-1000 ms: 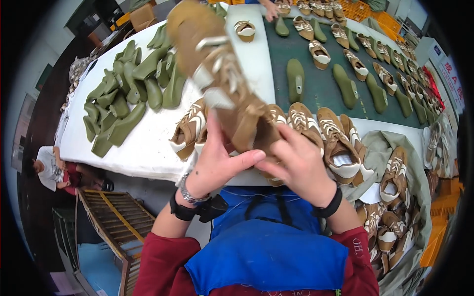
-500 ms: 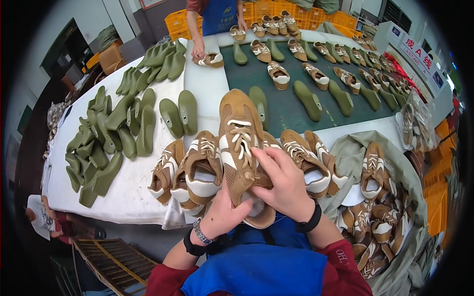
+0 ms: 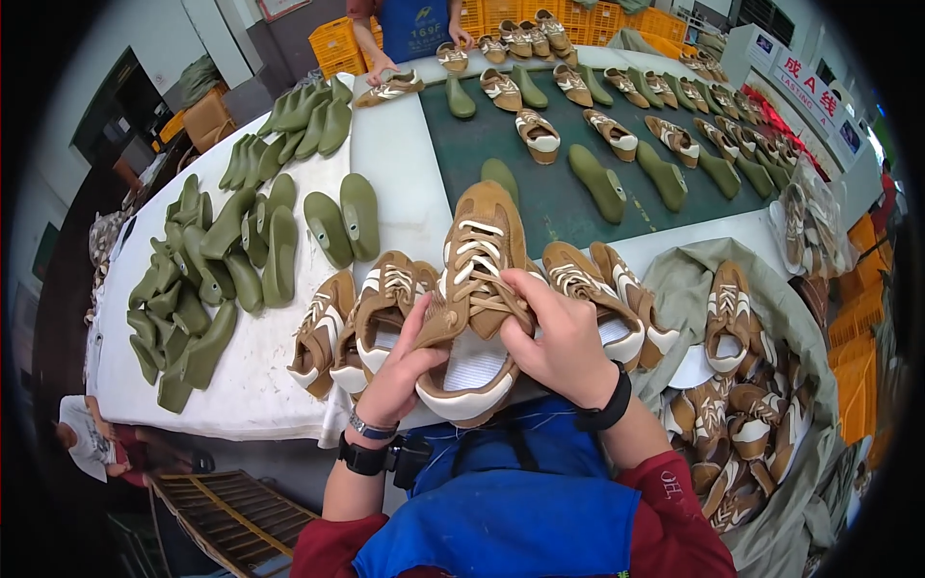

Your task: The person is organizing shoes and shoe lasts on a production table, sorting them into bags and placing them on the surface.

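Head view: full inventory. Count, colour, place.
table: one, white, middle
mat: one, dark green, on table
held shoe: one, brown-white, front centre
sack: one, grey-green, front right
plastic bag: one, clear, right
other shoes: many, brown-white, table, mat and sack
foot moulds: many, green, table and mat
crates: many, orange, back and right
rack: one, brown, lower left
chair: one, brown, upper left
sign: one, white, upper right
people: two, blue apron back, white top lower left
left hand and right hand: two, bare, on held shoe
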Available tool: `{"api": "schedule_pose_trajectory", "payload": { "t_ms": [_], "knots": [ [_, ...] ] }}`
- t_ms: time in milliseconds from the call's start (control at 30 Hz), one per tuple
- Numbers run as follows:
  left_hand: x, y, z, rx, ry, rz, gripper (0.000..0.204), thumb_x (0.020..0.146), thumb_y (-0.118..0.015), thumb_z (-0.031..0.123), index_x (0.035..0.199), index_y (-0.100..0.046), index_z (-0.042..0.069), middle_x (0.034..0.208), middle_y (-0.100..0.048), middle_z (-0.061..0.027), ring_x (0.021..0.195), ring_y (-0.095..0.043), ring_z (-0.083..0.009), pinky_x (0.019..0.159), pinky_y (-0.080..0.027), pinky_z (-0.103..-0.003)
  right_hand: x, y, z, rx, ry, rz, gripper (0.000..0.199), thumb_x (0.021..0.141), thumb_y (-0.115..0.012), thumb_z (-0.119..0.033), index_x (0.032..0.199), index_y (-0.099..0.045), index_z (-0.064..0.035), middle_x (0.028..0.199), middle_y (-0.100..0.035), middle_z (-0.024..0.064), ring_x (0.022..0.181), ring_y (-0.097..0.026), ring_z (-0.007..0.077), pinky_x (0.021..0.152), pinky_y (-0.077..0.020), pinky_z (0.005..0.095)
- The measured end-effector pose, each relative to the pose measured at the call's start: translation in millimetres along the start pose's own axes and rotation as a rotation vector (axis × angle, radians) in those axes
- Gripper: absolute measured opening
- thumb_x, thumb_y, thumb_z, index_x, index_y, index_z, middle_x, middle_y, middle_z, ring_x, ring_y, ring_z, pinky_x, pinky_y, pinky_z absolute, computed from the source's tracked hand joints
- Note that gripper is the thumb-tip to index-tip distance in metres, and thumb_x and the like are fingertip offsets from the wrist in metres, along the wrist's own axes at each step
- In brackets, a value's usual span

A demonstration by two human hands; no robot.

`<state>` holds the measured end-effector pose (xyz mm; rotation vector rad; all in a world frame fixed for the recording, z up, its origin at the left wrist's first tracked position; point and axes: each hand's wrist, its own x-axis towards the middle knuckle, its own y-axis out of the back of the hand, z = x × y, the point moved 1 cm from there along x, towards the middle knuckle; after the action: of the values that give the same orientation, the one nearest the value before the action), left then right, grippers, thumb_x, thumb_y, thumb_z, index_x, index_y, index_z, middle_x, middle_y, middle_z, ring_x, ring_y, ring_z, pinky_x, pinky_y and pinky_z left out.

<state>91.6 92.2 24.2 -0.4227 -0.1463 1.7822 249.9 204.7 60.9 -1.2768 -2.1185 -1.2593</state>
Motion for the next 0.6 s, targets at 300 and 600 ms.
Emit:
{"api": "schedule_pose_trajectory", "payload": {
  "t_ms": [300,600],
  "knots": [
    [-34,-34,29,0.898,-0.656,0.041,0.076,0.07,-0.074,0.021,0.132,-0.033,0.005,0.137,-0.023,-0.0262,0.117,-0.041,-0.033,0.091,-0.041,-0.036,9,8,10,-0.141,-0.099,-0.08,0.031,0.073,-0.058,-0.011,0.101,-0.054,0.0012,0.067,-0.059,0.0153,0.059,-0.06,0.0294,0.052,-0.0484,0.0374],
    [-32,-30,25,0.897,-0.569,0.043,0.06,0.062,-0.08,0.019,0.11,-0.05,0.001,0.139,-0.023,-0.0248,0.119,-0.044,-0.0341,0.094,-0.04,-0.037,3,23,8,0.235,-0.263,-0.069,0.04,0.075,-0.066,-0.017,0.111,-0.055,-0.0026,0.082,-0.062,0.01,0.061,-0.061,0.0166,0.056,-0.0488,0.0274]
  ]
}}
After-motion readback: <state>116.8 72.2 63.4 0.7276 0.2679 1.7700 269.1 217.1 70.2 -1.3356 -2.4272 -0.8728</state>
